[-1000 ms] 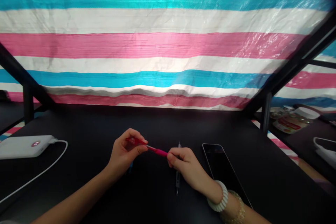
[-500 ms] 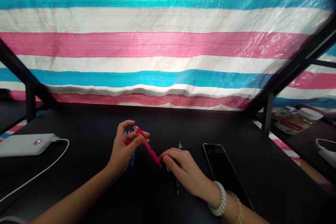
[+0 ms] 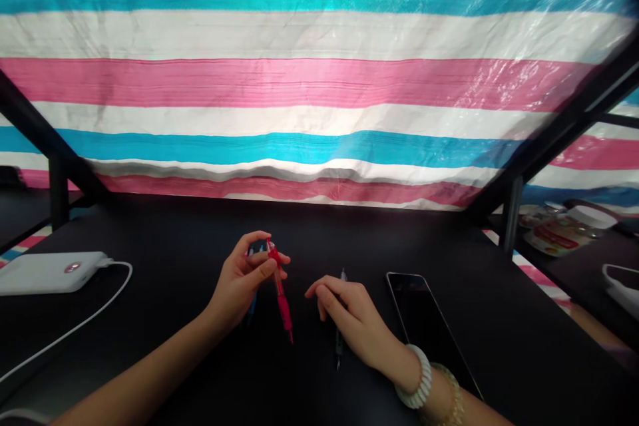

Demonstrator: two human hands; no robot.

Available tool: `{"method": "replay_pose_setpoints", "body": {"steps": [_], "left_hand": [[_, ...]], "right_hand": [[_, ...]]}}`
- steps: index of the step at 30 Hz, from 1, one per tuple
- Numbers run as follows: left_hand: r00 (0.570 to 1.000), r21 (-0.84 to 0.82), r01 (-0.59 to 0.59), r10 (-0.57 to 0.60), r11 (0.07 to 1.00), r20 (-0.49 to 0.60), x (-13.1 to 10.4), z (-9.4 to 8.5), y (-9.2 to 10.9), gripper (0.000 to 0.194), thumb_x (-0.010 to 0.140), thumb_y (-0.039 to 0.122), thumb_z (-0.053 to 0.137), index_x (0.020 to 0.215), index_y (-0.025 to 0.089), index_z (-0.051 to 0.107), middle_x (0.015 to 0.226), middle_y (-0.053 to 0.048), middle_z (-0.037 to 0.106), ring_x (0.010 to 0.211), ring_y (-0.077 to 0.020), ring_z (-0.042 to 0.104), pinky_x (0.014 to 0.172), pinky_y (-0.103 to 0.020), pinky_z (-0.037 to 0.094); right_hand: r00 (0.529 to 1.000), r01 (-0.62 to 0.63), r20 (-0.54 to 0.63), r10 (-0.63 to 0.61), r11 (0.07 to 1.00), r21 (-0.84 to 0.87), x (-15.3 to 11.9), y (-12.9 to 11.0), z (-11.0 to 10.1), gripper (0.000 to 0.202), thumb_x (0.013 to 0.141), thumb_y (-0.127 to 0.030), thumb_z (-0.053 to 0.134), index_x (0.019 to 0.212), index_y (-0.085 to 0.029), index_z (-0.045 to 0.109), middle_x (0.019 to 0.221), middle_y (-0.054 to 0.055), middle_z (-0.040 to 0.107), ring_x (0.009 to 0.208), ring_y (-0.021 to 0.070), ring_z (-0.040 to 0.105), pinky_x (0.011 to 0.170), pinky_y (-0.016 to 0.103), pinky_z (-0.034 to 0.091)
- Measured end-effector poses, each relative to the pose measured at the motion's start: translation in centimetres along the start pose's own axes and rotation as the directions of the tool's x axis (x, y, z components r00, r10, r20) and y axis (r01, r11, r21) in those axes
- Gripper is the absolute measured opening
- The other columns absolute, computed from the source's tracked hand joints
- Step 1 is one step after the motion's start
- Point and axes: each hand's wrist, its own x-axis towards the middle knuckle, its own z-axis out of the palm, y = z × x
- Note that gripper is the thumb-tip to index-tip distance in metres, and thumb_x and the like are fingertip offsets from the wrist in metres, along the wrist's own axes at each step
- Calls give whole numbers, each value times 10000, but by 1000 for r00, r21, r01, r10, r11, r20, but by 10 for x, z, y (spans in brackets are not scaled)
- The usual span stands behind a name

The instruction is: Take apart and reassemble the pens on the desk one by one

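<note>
My left hand (image 3: 247, 279) pinches a red pen (image 3: 283, 303) near its upper end, its tip pointing down toward the black table (image 3: 164, 233). Partly behind the fingers of that hand lies a blue pen (image 3: 252, 309). To the right, my right hand (image 3: 347, 313) hovers over a dark pen (image 3: 339, 346), covering its middle. Its fingers are curled with thumb and forefinger close together, and nothing shows between them. Whether it touches the dark pen cannot be made out.
A phone (image 3: 429, 326) lies right of my right hand. At the left is a white power bank (image 3: 50, 273) with a white cable (image 3: 107, 303). Black frame bars (image 3: 509, 213) stand at both sides, before a striped sheet (image 3: 299, 80). A jar (image 3: 569, 229) is beyond at right.
The red pen has swung to a steeper angle, its lower tip moving left and down, away from my right hand. My left hand has shifted slightly right.
</note>
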Motion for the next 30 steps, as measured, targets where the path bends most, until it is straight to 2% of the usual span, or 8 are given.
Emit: {"method": "replay_pose_setpoints", "body": {"steps": [9, 18, 30], "left_hand": [[999, -17, 6, -7, 1000, -53, 1, -2, 0, 458, 708, 280, 848, 1042, 179, 552, 847, -72, 776, 659, -185, 721, 682, -311, 566], [998, 2, -3, 3, 1000, -57, 0, -2, 0, 495, 756, 307, 814, 1144, 188, 530, 903, -80, 772, 681, -171, 719, 694, -300, 564], [998, -6, -6, 5, 1000, -57, 3, -6, -3, 418, 745, 291, 820, 1037, 187, 540, 830, -60, 767, 650, -175, 710, 652, -290, 556]], "right_hand": [[1000, -9, 10, 9, 1000, 4, 2, -3, 0, 381, 1031, -394, 410, 885, -171, 682, 649, -21, 553, 602, 120, 506, 591, 232, 381], [1000, -7, 5, 7, 1000, -10, 0, -2, 0, 357, 1031, -367, 418, 898, -167, 682, 654, -22, 559, 602, 115, 507, 588, 229, 378], [1000, 0, -8, 0, 1000, -13, 1, 0, 1, 337, 1023, -351, 433, 896, -167, 685, 654, -22, 562, 602, 116, 508, 583, 228, 376]]}}
